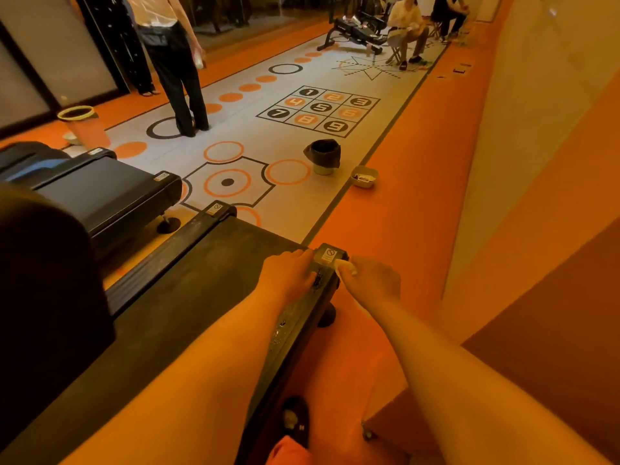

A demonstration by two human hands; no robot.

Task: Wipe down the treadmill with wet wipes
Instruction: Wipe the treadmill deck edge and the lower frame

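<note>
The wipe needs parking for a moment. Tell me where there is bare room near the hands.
Free: the treadmill belt, from the left hand across to the left rail; the orange floor between the right rail and the wall. Crowded: the end cap, where the right hand and its wipe meet the left hand.

The treadmill (201, 280) is cut off by the bottom edge, and its left side is hidden by a dark shape (43, 280). The wet wipe (345, 267) at the treadmill's rear corner is mostly covered by the right hand (372, 283). There, the print on the sticker (329, 255) is too small to be read.
</note>
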